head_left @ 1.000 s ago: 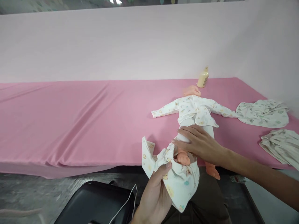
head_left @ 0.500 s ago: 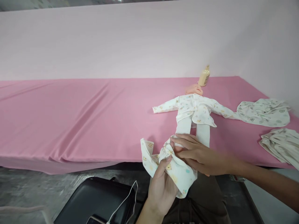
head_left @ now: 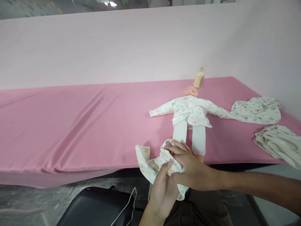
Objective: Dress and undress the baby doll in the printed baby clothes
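1. As I look down over the near edge, the table (head_left: 70, 125) fills the view. It is long, draped in pink cloth with slack creases, and backed by a pale pink wall.
2. Below the edge sits a black seat (head_left: 94, 207), with a white cable (head_left: 128, 201) trailing over it.
3. On the table's right half lies the doll (head_left: 190, 110), on its back with arms spread. It wears a printed top and white leggings, with its feet toward me at the table edge.
4. Far right, well apart from the doll's legs, are two spare garments. A printed cloth (head_left: 256, 110) touches the doll's sleeve, and a folded cloth (head_left: 277, 142) lies nearer me.
5. The baby trousers (head_left: 150, 164) are bunched at the doll's feet, half on the table and half hanging off the edge. I judge them light, soft and floppy with no shape of their own, and not slippery. The gathered rim of the opening looks like the place to hold them, with two grips set apart so it stays wide.
6. My right hand (head_left: 191, 168) lies over the bunched cloth beside one bare orange foot, fingers stretched forward. The thumb is hidden, so I can't tell if it is pinching.
7. My left hand (head_left: 164, 188) comes up from below, thumb and fingers clamped on the trousers' gathered edge.
8. Smallest is a cream bottle (head_left: 198, 78), upright just beyond the doll's head.
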{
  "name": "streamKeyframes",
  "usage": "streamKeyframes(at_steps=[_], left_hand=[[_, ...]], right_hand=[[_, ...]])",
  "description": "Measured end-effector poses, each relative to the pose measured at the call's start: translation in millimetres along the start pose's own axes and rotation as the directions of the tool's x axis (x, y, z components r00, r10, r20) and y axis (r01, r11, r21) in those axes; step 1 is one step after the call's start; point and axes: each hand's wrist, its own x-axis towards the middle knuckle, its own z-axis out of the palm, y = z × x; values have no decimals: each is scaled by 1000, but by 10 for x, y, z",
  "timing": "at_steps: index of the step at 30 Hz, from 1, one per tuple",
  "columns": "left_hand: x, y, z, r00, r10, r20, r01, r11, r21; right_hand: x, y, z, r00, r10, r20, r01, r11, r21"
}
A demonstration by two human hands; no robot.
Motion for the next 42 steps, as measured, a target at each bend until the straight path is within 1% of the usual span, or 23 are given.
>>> streamKeyframes(at_steps=[2,5,9,14,18,20,24,25,26,27,28,30,31,33,34,36,37,38,40,42], left_hand=[[-9,11,17,1000,-11,22,10,1000,30],[-36,44,58,999,-7,31,5,997,73],[-63,73,79,998,7,70,-17,991,134],[-85,70,58,996,-3,85,-16,974,224],[-124,63,82,999,20,44,-32,960,279],[-152,61,92,999,29,35,-39,950,309],[-201,63,32,996,58,71,-83,900,429],[-209,68,2,994,70,84,-102,867,488],[-215,75,-30,991,89,95,-127,816,565],[-217,83,-61,988,114,104,-155,742,653],[-215,90,-90,983,147,108,-178,648,741],[-195,93,-139,960,261,97,-208,440,874],[-175,86,-157,938,333,92,-212,344,915],[-119,54,-178,881,460,109,-214,184,959],[-86,34,-180,855,500,136,-222,117,968],[-22,2,-166,821,535,198,-242,13,970],[6,-2,-151,809,547,215,-250,-12,968],[28,7,-130,799,563,212,-250,-10,968],[60,64,-75,791,590,161,-230,43,972],[84,166,-10,787,604,127,-230,95,969]], right_hand=[[0,4,-3,998,10,-54,-7,998,65],[-33,27,-6,990,69,-120,-53,990,132],[-88,82,8,973,126,-192,-111,990,89],[-101,156,-5,984,123,-130,-113,990,83],[-101,192,-23,983,98,-153,-89,994,67],[-97,212,-29,983,87,-162,-68,991,116],[-58,264,-48,979,110,-173,-70,973,220],[-45,276,-56,977,111,-184,-69,973,222],[-33,286,-64,974,107,-201,-64,975,211],[-22,296,-75,970,104,-220,-62,980,190],[-11,305,-86,965,109,-237,-71,984,165],[15,326,-111,954,145,-262,-114,985,133],[33,337,-124,947,169,-273,-137,982,133],[81,359,-147,931,190,-310,-153,978,141],[110,366,-158,921,181,-345,-141,980,138],[167,369,-184,905,134,-405,-99,989,106],[190,365,-202,902,109,-418,-82,993,82],[210,358,-227,904,88,-419,-68,996,63],[238,348,-297,922,58,-382,-43,998,47],[263,355,-390,941,41,-336,-18,997,70]])
